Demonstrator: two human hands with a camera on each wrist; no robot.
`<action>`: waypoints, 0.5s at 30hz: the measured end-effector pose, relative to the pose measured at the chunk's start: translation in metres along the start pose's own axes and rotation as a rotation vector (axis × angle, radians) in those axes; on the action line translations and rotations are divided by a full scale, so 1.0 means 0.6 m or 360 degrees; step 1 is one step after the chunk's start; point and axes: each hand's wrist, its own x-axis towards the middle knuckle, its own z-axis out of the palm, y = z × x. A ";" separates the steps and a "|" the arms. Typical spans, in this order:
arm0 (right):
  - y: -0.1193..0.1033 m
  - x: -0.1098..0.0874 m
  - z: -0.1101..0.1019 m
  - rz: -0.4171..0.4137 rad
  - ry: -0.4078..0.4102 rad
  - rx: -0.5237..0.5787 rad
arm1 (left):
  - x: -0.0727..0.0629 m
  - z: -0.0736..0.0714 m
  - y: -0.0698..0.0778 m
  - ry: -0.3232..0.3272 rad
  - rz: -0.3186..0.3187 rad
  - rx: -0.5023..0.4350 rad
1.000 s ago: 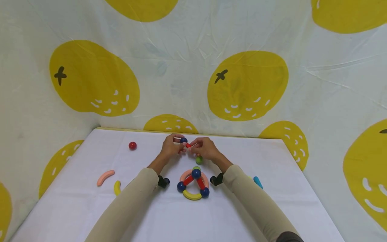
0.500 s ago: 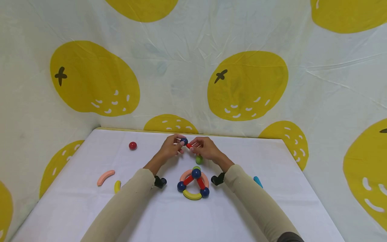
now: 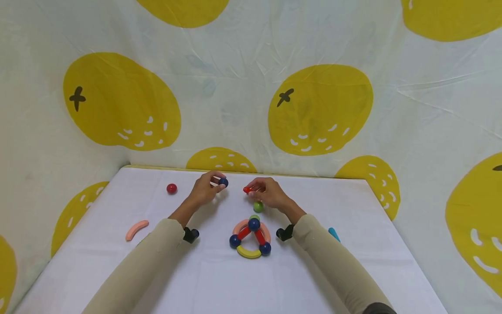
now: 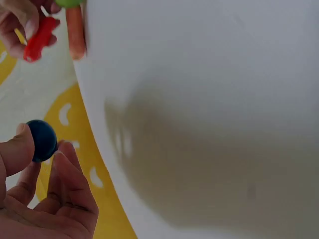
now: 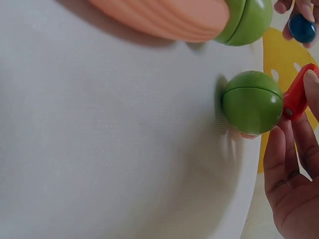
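Observation:
My left hand [image 3: 205, 188] pinches a dark blue ball [image 3: 223, 182] between thumb and fingers, above the table's far part. To its right, my right hand [image 3: 269, 193] pinches a short red stick [image 3: 247, 190], also seen as a red stick [image 4: 42, 40] in the left wrist view. A gap separates ball and stick. Just below the right hand sits a green ball [image 3: 258, 206], with an orange stick [image 4: 76, 32] beside it in the left wrist view. Nearer stands a built frame of blue balls [image 3: 254, 224], red sticks [image 3: 260, 237], a yellow curved piece [image 3: 249, 253] and pink curved pieces.
A red ball [image 3: 171, 189] lies at the back left of the white table [image 3: 219, 283]. A pink curved stick [image 3: 137, 230] is nearer on the left. Beside the right sleeve a blue stick [image 3: 334, 234] shows. A fruit-print cloth [image 3: 235, 109] hangs behind the table.
My left hand has moved left with the blue ball, away from the red stick that it touched earlier. My right hand stays nearly in place. The left sleeve now covers a yellow curved piece.

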 end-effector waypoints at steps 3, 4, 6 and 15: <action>0.001 -0.002 -0.001 0.0016 0.0020 -0.0007 | -0.008 -0.029 -0.011 -0.0004 0.0027 0.0124; 0.002 -0.003 -0.002 0.0026 0.0028 -0.0014 | -0.010 -0.038 -0.017 -0.0002 0.0042 0.0167; 0.002 -0.005 -0.003 0.0039 0.0045 -0.0027 | -0.015 -0.057 -0.028 0.0010 0.0067 0.0258; 0.002 -0.023 -0.014 0.0088 0.0122 -0.0130 | -0.041 -0.126 -0.070 0.0026 0.0030 0.0665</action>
